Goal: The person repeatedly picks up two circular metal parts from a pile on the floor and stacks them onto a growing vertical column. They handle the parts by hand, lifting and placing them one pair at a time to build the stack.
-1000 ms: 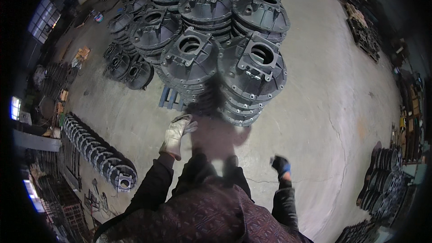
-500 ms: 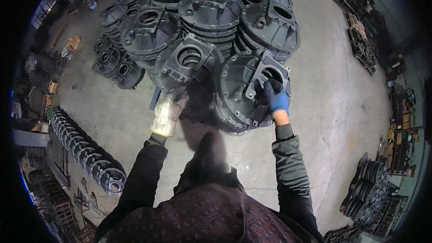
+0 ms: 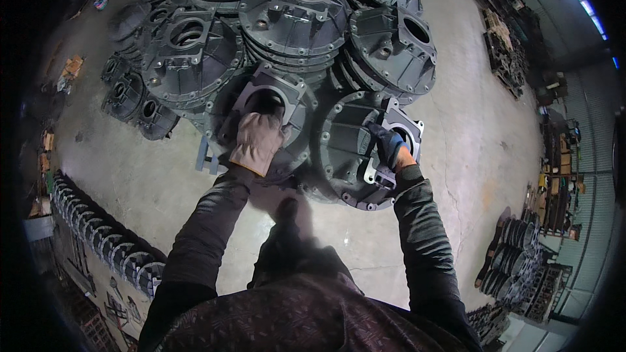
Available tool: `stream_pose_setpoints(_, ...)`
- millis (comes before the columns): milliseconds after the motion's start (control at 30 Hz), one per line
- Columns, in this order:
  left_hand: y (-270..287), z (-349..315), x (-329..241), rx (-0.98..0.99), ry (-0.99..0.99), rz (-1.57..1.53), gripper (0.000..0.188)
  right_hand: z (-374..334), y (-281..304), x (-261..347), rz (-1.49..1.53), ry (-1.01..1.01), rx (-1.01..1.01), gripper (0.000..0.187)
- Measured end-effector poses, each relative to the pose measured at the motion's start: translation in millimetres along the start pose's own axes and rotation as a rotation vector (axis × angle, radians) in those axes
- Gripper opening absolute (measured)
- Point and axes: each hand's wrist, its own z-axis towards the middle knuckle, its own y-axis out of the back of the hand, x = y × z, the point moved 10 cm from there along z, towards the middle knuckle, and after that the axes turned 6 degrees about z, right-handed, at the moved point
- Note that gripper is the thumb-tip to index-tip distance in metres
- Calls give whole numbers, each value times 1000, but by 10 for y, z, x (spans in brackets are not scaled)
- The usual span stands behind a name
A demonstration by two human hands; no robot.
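Two dark grey cast-metal bell housings lie at the near side of a stack. My left hand (image 3: 259, 145), in a pale work glove, lies over the left bell housing (image 3: 291, 86), its fingers curled at the lower rim of the round opening; the fingertips are hidden. On the right bell housing (image 3: 343, 135), my right hand (image 3: 390, 146) in a blue glove grips the raised flange beside its opening. This housing leans slightly, its bolt-hole rim toward me.
Several stacks of similar housings (image 3: 293, 16) rise just beyond. A blue support piece (image 3: 207, 156) shows under the left side. Ring-shaped castings (image 3: 107, 238) stand in a row at left; more stacked parts (image 3: 515, 257) lie at right by shelving.
My left hand has moved forward from the left housing's near edge up to its opening. My right hand stays on the right housing, which has turned slightly. The whole view has shifted.
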Motion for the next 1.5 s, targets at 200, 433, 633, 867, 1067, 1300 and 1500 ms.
stream_pose_setpoints(200, -73, -109, 16, 11, -48, -43, 34, 11, -41, 126, -467, 129, -17, 33)
stream_pose_setpoints(433, 130, -86, 0, -86, -78, -118, 34, 32, -41, -273, -312, -414, -76, 26)
stream_pose_setpoints(633, 55, -71, -18, 150, -19, -95, 33, 122, -215, 40, -962, 50, 62, 24)
stream_pose_setpoints(867, 54, 62, -55, 104, -4, 15, 30, -117, 198, -269, -283, -354, -155, 37)
stream_pose_setpoints(1067, 84, 74, -89, 15, 32, -4, 30, -393, 412, -573, 81, -498, -234, 44)
stream_pose_setpoints(1300, 6, 63, -96, -31, 11, -51, 33, -371, 840, -440, 215, -307, -291, 52)
stream_pose_setpoints(1500, -13, 21, -118, 47, 34, -41, 29, -441, 878, -181, 27, -387, -270, 45)
